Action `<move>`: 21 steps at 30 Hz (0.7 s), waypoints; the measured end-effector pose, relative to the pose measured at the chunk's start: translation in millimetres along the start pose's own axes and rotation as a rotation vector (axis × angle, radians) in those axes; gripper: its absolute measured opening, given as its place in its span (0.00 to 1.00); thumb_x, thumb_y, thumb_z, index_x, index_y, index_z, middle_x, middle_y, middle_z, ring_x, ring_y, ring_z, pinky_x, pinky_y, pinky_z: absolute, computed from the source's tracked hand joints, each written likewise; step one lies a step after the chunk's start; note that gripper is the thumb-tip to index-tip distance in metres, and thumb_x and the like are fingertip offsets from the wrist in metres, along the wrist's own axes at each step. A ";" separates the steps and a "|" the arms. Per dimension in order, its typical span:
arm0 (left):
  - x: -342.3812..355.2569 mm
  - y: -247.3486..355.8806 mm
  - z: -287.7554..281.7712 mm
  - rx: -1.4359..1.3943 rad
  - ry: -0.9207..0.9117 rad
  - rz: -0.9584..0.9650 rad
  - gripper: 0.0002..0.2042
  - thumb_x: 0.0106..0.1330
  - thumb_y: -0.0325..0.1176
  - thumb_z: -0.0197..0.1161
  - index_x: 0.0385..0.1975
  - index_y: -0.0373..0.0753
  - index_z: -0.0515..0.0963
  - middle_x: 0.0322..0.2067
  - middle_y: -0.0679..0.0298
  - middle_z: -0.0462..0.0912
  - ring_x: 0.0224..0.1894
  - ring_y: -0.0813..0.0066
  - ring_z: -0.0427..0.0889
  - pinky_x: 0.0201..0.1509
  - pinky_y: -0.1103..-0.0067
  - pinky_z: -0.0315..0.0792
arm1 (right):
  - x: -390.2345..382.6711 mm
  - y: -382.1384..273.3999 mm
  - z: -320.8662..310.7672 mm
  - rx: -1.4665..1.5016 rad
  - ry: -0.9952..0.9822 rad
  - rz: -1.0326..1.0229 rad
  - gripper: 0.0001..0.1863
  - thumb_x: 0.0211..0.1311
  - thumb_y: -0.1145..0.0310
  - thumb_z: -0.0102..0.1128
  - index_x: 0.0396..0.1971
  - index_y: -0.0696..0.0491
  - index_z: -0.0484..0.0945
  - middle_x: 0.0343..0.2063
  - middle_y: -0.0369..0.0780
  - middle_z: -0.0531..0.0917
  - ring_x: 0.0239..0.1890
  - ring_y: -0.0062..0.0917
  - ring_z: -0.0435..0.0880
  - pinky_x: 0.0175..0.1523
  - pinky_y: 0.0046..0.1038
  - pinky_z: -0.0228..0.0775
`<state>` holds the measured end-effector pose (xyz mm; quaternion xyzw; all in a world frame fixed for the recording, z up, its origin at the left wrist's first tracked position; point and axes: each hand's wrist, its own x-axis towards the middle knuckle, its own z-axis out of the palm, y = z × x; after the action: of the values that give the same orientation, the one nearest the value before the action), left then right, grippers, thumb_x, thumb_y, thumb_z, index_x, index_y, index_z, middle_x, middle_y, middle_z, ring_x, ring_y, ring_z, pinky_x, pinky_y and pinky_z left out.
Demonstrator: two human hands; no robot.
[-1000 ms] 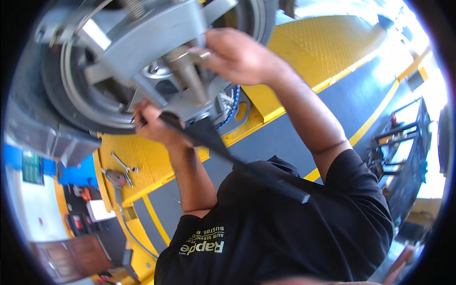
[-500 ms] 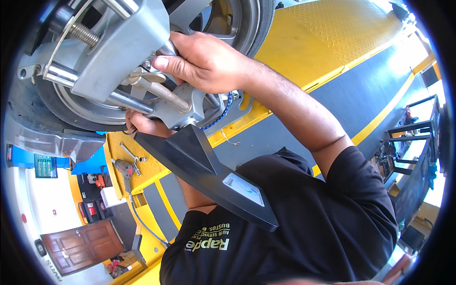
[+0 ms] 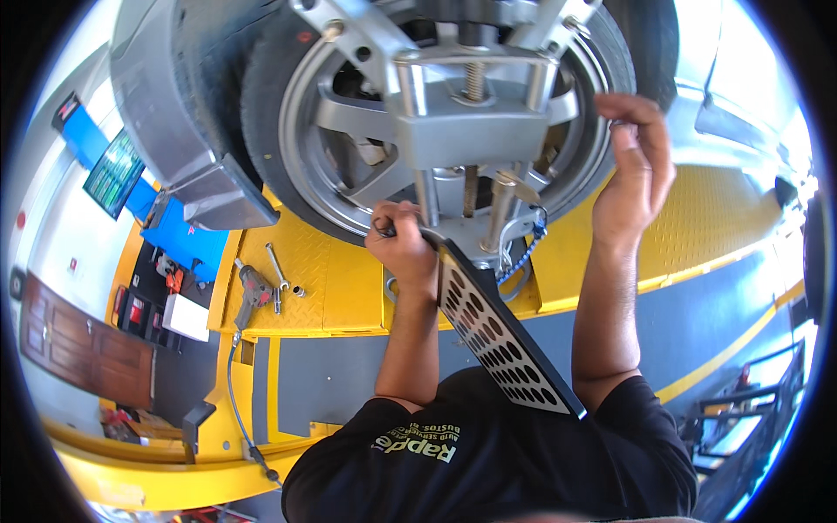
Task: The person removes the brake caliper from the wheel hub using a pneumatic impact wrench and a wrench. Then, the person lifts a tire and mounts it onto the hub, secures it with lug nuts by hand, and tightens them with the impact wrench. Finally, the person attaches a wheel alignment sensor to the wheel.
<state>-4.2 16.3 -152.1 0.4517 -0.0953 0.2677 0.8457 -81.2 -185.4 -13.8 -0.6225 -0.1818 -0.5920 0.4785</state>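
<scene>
A silver wheel clamp (image 3: 475, 131) is fixed across the alloy wheel (image 3: 344, 174) of a car. From its lower end a black-edged alignment target board (image 3: 501, 340), with rows of dark dots on a pale face, slants toward my chest. My left hand (image 3: 403, 244) is closed beside the board's upper end and the clamp's lower part. A small dark piece shows at its fingers; what it grips is mostly hidden. My right hand (image 3: 635, 170) is raised right of the wheel, off the clamp, fingers bent and apart from the thumb, slightly blurred, with nothing visibly held.
On the yellow ramp (image 3: 349, 292) at left lie an impact wrench (image 3: 253, 288) with an air hose (image 3: 234, 375), a spanner (image 3: 277, 264) and sockets. A blue-and-black cord (image 3: 521, 261) hangs from the clamp. The car's bumper edge (image 3: 231, 196) juts out at left.
My right hand has let go of the clamp and moved away to the right. My left hand stays low at the clamp. The view has shifted, now showing the board's dotted face.
</scene>
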 end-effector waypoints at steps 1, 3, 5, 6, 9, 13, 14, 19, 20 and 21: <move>0.3 -0.7 -0.9 0.031 -0.015 0.039 0.13 0.67 0.20 0.60 0.19 0.35 0.70 0.23 0.68 0.73 0.27 0.82 0.70 0.37 0.81 0.65 | 8.9 -0.1 9.1 0.178 0.011 -0.068 0.21 0.70 0.65 0.56 0.57 0.59 0.78 0.50 0.43 0.86 0.52 0.26 0.82 0.61 0.28 0.69; 1.1 -2.1 -3.0 0.103 -0.008 0.081 0.12 0.66 0.20 0.60 0.19 0.34 0.70 0.23 0.67 0.74 0.28 0.82 0.71 0.37 0.80 0.65 | 28.0 3.8 35.3 0.304 -0.072 0.019 0.23 0.73 0.63 0.56 0.62 0.58 0.74 0.56 0.45 0.84 0.56 0.28 0.81 0.63 0.29 0.69; 2.1 -3.9 -3.8 0.087 -0.028 0.103 0.11 0.66 0.20 0.60 0.19 0.33 0.71 0.23 0.65 0.75 0.29 0.80 0.72 0.38 0.80 0.65 | 45.8 6.2 58.4 0.064 -0.101 -0.102 0.29 0.78 0.54 0.44 0.69 0.57 0.72 0.64 0.48 0.78 0.65 0.32 0.76 0.69 0.34 0.62; 3.0 -5.0 -3.5 0.081 -0.029 0.126 0.11 0.66 0.20 0.60 0.19 0.33 0.71 0.23 0.65 0.76 0.29 0.80 0.72 0.38 0.80 0.66 | 48.6 3.8 62.5 0.011 -0.109 -0.020 0.28 0.79 0.54 0.44 0.69 0.56 0.72 0.63 0.47 0.78 0.63 0.32 0.78 0.69 0.34 0.64; 4.9 -7.8 -3.6 0.067 -0.050 0.147 0.11 0.65 0.20 0.60 0.20 0.32 0.71 0.23 0.64 0.77 0.28 0.78 0.73 0.37 0.79 0.66 | 54.8 -1.4 70.3 0.392 -0.052 0.354 0.28 0.79 0.54 0.45 0.69 0.55 0.73 0.59 0.45 0.81 0.58 0.31 0.82 0.66 0.35 0.70; 6.1 -9.2 -5.5 0.109 -0.098 0.158 0.10 0.65 0.20 0.60 0.20 0.32 0.71 0.23 0.64 0.76 0.28 0.78 0.72 0.36 0.78 0.65 | 55.5 -7.2 72.6 0.358 -0.068 0.186 0.25 0.79 0.57 0.45 0.66 0.56 0.72 0.53 0.44 0.84 0.53 0.30 0.84 0.61 0.33 0.75; 6.2 -8.7 -6.3 0.118 -0.101 0.167 0.10 0.65 0.20 0.60 0.20 0.32 0.71 0.22 0.64 0.75 0.28 0.78 0.72 0.36 0.78 0.65 | 55.7 -8.5 74.1 0.364 -0.017 0.226 0.23 0.78 0.60 0.45 0.63 0.57 0.72 0.55 0.45 0.84 0.54 0.32 0.85 0.60 0.33 0.75; 6.8 -5.5 -6.1 0.157 -0.115 0.165 0.10 0.64 0.21 0.61 0.20 0.31 0.71 0.22 0.64 0.74 0.26 0.79 0.71 0.34 0.78 0.65 | 58.8 -18.2 76.6 0.320 -0.104 0.320 0.28 0.74 0.59 0.49 0.67 0.59 0.70 0.60 0.49 0.82 0.56 0.37 0.84 0.63 0.35 0.74; 5.3 -5.3 -6.4 0.172 -0.114 0.167 0.10 0.63 0.21 0.62 0.20 0.31 0.71 0.22 0.64 0.74 0.26 0.79 0.70 0.33 0.78 0.65 | 60.5 -18.9 75.8 0.342 -0.188 0.314 0.29 0.74 0.58 0.45 0.68 0.60 0.69 0.60 0.50 0.82 0.54 0.40 0.86 0.62 0.38 0.76; 6.6 -5.3 -7.0 0.171 -0.107 0.171 0.10 0.63 0.22 0.62 0.20 0.31 0.71 0.21 0.64 0.74 0.26 0.79 0.70 0.32 0.78 0.65 | 63.2 -19.8 74.5 0.285 -0.213 0.269 0.35 0.71 0.54 0.47 0.70 0.62 0.66 0.61 0.54 0.81 0.57 0.44 0.85 0.65 0.40 0.75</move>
<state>3.6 22.0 -157.2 0.5260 -0.1552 0.3213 0.7720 -40.2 -137.1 63.1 -0.6264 -0.2285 -0.4220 0.6142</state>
